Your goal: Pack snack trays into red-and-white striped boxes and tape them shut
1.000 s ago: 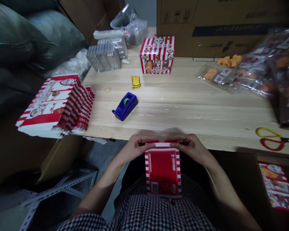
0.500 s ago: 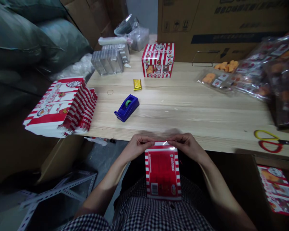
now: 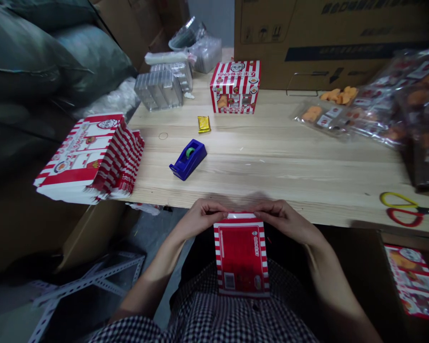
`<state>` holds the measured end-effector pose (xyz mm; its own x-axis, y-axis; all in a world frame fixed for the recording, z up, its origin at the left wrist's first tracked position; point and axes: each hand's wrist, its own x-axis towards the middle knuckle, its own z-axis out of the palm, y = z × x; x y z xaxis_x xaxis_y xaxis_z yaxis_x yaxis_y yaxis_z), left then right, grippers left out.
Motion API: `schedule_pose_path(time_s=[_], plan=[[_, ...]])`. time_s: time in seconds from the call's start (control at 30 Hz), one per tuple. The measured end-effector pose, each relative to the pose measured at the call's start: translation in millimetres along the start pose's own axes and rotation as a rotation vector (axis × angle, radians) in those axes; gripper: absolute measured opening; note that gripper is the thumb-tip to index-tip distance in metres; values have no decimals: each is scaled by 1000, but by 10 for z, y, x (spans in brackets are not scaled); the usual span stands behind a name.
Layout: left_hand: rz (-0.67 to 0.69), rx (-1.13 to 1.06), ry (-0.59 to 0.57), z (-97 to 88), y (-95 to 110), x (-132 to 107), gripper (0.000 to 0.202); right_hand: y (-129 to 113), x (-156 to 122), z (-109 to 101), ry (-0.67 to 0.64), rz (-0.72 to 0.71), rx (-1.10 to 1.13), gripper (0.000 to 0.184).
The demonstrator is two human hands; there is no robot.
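At the far left, the stack of flat red-and-white striped cardboard cartons juts past the left edge of the pale wooden desk. A knock from an elbow could, I judge, send the fanned sheets sliding off. The blue plastic tape dispenser sits well apart from the hands, so any reach for it would leave the held thing gripped on one side only. The left hand has its fingertips pinched on the top left corner of the narrow red cardboard box with white-striped borders. The right hand pinches the top right corner in the same way, so both are clamped on its upper edge with a gap between them. The box hangs off the desk, just below its near edge, and its lower end rests against the black-and-white checked clothing on the lap. With nothing firm beneath it, uneven pressure from the thumbs could crease the thin top flap or skew the box. If either grip loosens, it may tip and slide down the lap. It looks light and hollow, with a red panel facing up that carries small print and a barcode near the bottom left. A glossy strip shows along its top edge, though whether that is tape or film I cannot tell.
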<state>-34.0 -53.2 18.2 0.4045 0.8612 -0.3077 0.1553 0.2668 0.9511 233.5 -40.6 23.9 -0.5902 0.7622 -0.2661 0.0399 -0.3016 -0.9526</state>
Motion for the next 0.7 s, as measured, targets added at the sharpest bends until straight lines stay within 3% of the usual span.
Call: schedule_pose_path(time_s=[0.13, 0.27, 0.4, 0.57, 0.7], plan=[[-9, -4, -132, -49, 80, -59, 28, -23, -96, -2, -3, 4, -84, 28], [113, 167, -194, -63, 170, -190, 37, -52, -204, 0, 32, -33, -191, 29], [228, 300, -131, 0, 146, -301, 46, -53, -287, 13, 74, -58, -273, 31], [209, 262, -5, 61, 61, -355, 37, 9, -347, 117, 101, -117, -379, 31], [225, 288, 10, 125, 113, -348, 33, 39, -336, 277, 162, -230, -422, 33]])
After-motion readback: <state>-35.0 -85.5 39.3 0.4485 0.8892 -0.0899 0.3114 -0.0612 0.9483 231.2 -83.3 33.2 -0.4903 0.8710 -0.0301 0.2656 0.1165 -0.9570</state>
